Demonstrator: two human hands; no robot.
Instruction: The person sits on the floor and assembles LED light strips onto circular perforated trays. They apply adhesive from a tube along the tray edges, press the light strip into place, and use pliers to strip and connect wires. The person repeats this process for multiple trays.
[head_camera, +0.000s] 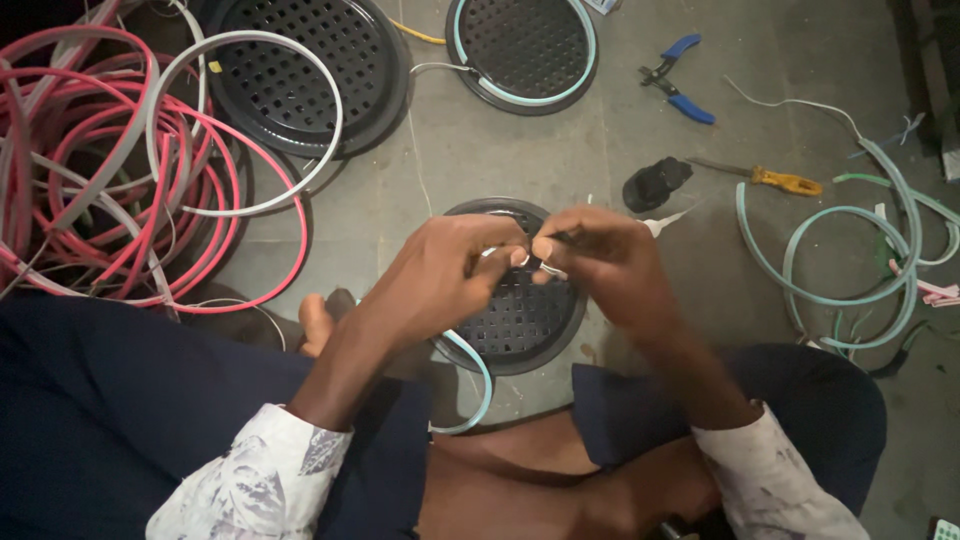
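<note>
My left hand (450, 270) and my right hand (605, 258) meet fingertip to fingertip above a round black perforated grille (520, 320) on the floor. Both pinch a thin white wire end (528, 259) between thumb and fingers. A pale teal flexible strip (478, 385) curves from under my left hand down toward my lap. A white piece (665, 222) sticks out past my right hand. My fingers hide where the wire joins the strip.
Two more round black grilles lie further off, one with a white strip (290, 75), one ringed in teal (525, 45). Pink and white strip coils (90, 170) pile at left. Blue pliers (680, 80), a yellow-handled screwdriver (770, 178), a black tape roll (655, 185) and teal strip loops (850, 270) lie at right.
</note>
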